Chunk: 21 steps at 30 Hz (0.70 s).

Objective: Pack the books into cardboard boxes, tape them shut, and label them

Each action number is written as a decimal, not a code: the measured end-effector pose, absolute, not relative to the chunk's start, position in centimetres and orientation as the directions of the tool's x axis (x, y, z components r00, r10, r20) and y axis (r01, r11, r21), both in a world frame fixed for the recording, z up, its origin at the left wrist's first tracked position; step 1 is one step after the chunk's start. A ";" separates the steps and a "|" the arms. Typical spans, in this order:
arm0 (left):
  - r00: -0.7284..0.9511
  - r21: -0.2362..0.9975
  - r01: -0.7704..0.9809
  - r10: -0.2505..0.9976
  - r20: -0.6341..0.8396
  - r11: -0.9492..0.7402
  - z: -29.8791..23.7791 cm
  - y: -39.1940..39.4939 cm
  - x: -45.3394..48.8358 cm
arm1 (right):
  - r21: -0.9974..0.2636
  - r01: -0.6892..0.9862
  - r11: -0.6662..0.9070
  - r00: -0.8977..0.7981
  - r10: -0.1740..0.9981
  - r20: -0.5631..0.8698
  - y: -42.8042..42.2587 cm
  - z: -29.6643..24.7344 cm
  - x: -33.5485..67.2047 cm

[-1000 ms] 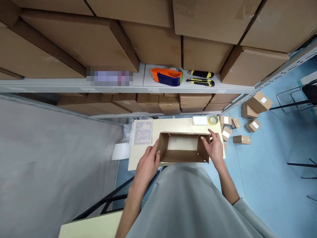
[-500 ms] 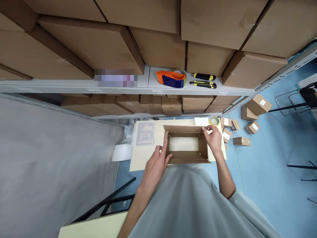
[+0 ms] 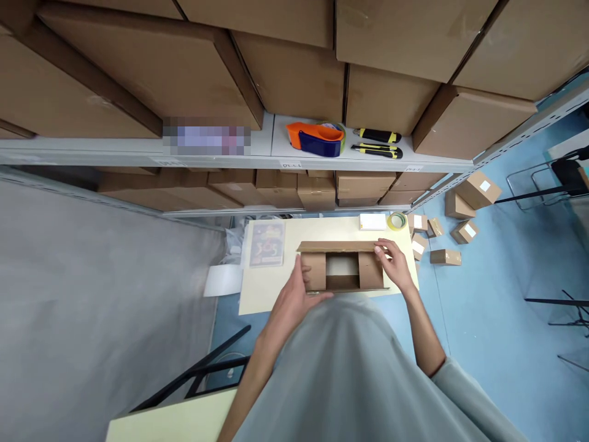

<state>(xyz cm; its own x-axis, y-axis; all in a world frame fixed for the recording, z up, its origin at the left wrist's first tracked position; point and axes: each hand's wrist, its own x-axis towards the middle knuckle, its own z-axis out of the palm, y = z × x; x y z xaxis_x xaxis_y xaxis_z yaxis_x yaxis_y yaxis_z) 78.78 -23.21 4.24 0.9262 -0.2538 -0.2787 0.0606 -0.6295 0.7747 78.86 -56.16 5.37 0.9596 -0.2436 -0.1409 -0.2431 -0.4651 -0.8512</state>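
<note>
Hands bracket the small brown cardboard box (image 3: 370, 270) at the near edge of the pale yellow tabletop (image 3: 267, 288), close to the torso. Left hand (image 3: 293, 301) lies open and flat on the left end flap. Right hand (image 3: 394, 267) has its fingers over the far right corner; can't tell if it pinches. Both probably press to keep the flaps down. Versus 0.5 s ago: the top was fully open, now both end flaps are folded in, leaving a centre gap.

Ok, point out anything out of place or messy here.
Small cardboard boxes lie scattered on the blue floor right of the table, tipped at mixed angles rather than stacked. The open box on the table looks undamaged.
</note>
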 end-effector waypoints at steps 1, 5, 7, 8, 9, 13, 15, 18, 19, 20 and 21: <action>0.957 0.777 0.056 -0.189 -0.221 -0.627 4.2 -23.6 79.1 | -0.845 -0.235 -0.480 0.964 -0.226 -0.139 -56.4 5.2 78.6; 0.993 0.780 -0.047 -0.110 -0.029 -0.623 3.1 -24.8 80.5 | -0.794 -0.218 -0.568 0.973 -0.190 -0.131 -57.1 4.0 77.9; 0.989 0.787 -0.049 -0.141 -0.049 -0.615 2.1 -25.0 81.0 | -0.794 -0.222 -0.566 0.972 -0.193 -0.134 -57.0 3.0 77.6; 0.986 0.791 -0.032 -0.151 -0.076 -0.610 1.6 -25.0 81.2 | -0.801 -0.230 -0.553 0.970 -0.202 -0.139 -56.8 2.4 77.5; 0.982 0.797 -0.008 -0.154 -0.107 -0.604 1.1 -25.1 81.3 | -0.806 -0.242 -0.540 0.966 -0.215 -0.146 -56.4 1.9 77.4; 0.975 0.829 0.079 -0.130 -0.180 -0.553 -0.1 -25.5 81.8 | -0.769 -0.325 -0.550 0.933 -0.319 -0.166 -54.5 0.3 77.3; 0.976 0.838 0.104 -0.109 -0.190 -0.536 -0.2 -25.8 82.3 | -0.747 -0.343 -0.569 0.921 -0.359 -0.149 -53.7 0.0 77.4; 0.977 0.834 0.128 -0.075 -0.199 -0.537 -0.1 -26.3 82.8 | -0.737 -0.346 -0.581 0.917 -0.374 -0.136 -53.4 0.1 77.6; 0.977 0.832 0.131 -0.072 -0.201 -0.540 0.0 -26.5 82.8 | -0.732 -0.347 -0.587 0.918 -0.373 -0.136 -53.5 0.2 77.6; 0.977 0.830 0.129 -0.075 -0.201 -0.543 -0.1 -26.7 82.7 | -0.727 -0.348 -0.592 0.918 -0.374 -0.135 -53.8 0.2 77.5; 0.977 0.830 0.121 -0.085 -0.198 -0.545 -0.1 -26.9 82.6 | -0.724 -0.350 -0.594 0.917 -0.376 -0.134 -54.1 0.3 77.3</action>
